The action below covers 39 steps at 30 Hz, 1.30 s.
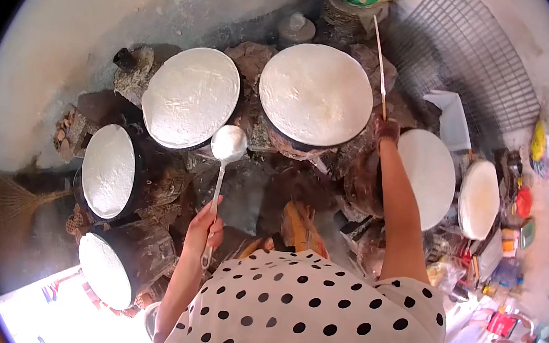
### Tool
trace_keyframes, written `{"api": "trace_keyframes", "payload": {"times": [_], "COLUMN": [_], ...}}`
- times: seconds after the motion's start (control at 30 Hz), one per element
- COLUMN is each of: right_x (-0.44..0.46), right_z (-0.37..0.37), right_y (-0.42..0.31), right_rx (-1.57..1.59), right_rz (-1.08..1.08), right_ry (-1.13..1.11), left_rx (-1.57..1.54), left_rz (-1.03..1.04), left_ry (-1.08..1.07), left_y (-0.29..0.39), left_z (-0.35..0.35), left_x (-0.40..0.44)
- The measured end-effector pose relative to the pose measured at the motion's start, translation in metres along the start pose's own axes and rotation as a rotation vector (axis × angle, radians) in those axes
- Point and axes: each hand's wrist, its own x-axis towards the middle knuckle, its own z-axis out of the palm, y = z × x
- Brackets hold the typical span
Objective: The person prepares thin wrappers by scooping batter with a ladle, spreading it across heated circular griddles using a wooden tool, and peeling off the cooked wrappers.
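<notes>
My left hand (205,230) is wrapped round the handle of a metal ladle (229,143), whose bowl looks filled with white batter. The ladle's bowl is close to the lower right edge of a round griddle (191,98) coated in white batter. Held in my right hand (386,129) is a long thin stick (380,60), its upper part smeared white and pointing up and away. Another batter-covered griddle (316,95) lies left of that hand, and a round white sheet (425,179) is just right of my forearm.
More white-topped rounds stand at left, a griddle (108,171) and a lower one (105,271), and at right another round (479,199). A white tub (451,120) and wire mesh (464,51) are upper right. A straw broom (10,202) leans at far left.
</notes>
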Motion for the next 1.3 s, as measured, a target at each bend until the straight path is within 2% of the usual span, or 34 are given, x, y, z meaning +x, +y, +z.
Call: {"api": "trace_keyframes", "payload": {"times": [0.03,0.07,0.1,0.13,0.17,0.2,0.27,0.33,0.37,0.4,0.47,0.53,0.6,0.67,0.73,0.83,0.97,1.07,1.17,1.2,1.27,1.3], "right_x": [0.044,0.079,0.092,0.102,0.108,0.119,0.188,0.192,0.197,0.199,0.200,0.201,0.197,0.194,0.189,0.163,0.155,0.159,0.144,0.142,0.155,0.162], "right_z": [0.018,0.028,0.009,-0.014,-0.036,-0.045,-0.006,-0.025,-0.025,-0.028,-0.037,-0.041,-0.055,-0.053,-0.057,-0.071,-0.076,-0.064,-0.064,-0.058,-0.021,-0.004], "right_y": [0.008,0.005,-0.021,-0.050,-0.074,-0.089,-0.086,-0.125,-0.128,-0.131,-0.138,-0.143,-0.147,-0.142,-0.137,-0.131,-0.130,-0.119,-0.100,-0.088,-0.048,-0.035], "right_rx": [-0.270,-0.535,-0.161,0.190,0.219,0.245,0.237,0.359,0.368,0.364,0.216,0.107,0.093,0.110,0.222,0.358,0.275,0.235,0.503,0.492,0.670,0.725], "right_rz": [-0.273,-0.548,-0.296,0.003,0.085,0.168,-0.150,0.107,-0.044,-0.045,-0.267,-0.292,-0.264,-0.275,-0.280,-0.404,-0.326,-0.338,-0.246,-0.233,-0.038,0.007], "right_ry": [0.164,0.332,0.109,0.002,-0.031,-0.066,-0.261,-0.235,-0.190,-0.204,-0.207,-0.138,-0.366,-0.327,-0.336,-0.288,-0.269,-0.159,-0.245,-0.252,-0.367,-0.355], "left_rx": [-0.132,-0.144,-0.129,-0.110,-0.140,-0.308,-0.346,-0.419,-0.471,-0.475,-0.458,-0.485,-0.493,-0.463,-0.510,-0.572,-0.546,-0.558,-0.634,-0.625,-0.630,-0.634], "left_rz": [-0.073,-0.070,-0.040,-0.006,0.066,0.064,0.075,0.044,0.002,0.000,0.009,0.019,0.043,0.056,0.073,0.068,0.104,0.103,0.067,0.084,0.077,0.088], "left_ry": [0.108,0.124,0.000,-0.129,-0.218,-0.229,-0.228,-0.179,-0.157,-0.143,-0.083,-0.103,-0.078,-0.027,-0.020,-0.082,-0.075,-0.129,-0.199,-0.191,-0.159,-0.174], "left_y": [0.009,0.013,0.015,0.015,0.012,0.004,0.010,0.012,0.013,0.013,0.009,0.007,0.006,0.005,0.004,0.007,0.007,0.007,0.004,0.007,0.003,0.004], "left_z": [0.018,0.024,0.023,0.025,0.033,0.034,0.055,0.073,0.078,0.081,0.085,0.083,0.081,0.080,0.078,0.076,0.072,0.063,0.050,0.052,0.050,0.049], "left_x": [0.006,0.002,-0.007,-0.016,-0.027,-0.025,-0.007,0.021,0.032,0.038,0.042,0.041,0.040,0.040,0.039,0.033,0.028,0.027,0.023,0.022,0.013,0.012]}}
